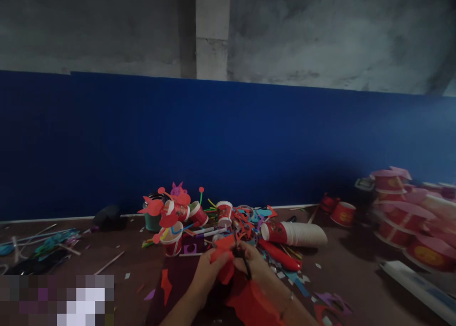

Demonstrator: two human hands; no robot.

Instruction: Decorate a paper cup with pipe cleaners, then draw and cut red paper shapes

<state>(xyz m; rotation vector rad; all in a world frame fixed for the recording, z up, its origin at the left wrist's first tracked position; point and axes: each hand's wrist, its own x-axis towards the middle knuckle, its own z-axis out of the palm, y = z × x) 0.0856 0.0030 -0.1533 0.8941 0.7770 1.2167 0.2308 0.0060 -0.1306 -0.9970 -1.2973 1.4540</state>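
Observation:
My left hand [208, 271] pinches a piece of red paper [223, 255] low in the middle of the view. My right hand [254, 266] is closed round black scissors [244, 259] whose blades meet that paper. A larger red sheet [254, 304] lies under my wrists. Just beyond the hands stand red paper cups [173, 240] decorated with red cut-outs and straws.
A lying stack of white-and-red cups [295, 233] is to the right of my hands. More red cups with pink lids [402, 217] pile up at the far right. Paper scraps and straws [107, 264] litter the brown table. A blue wall [228, 141] rises behind.

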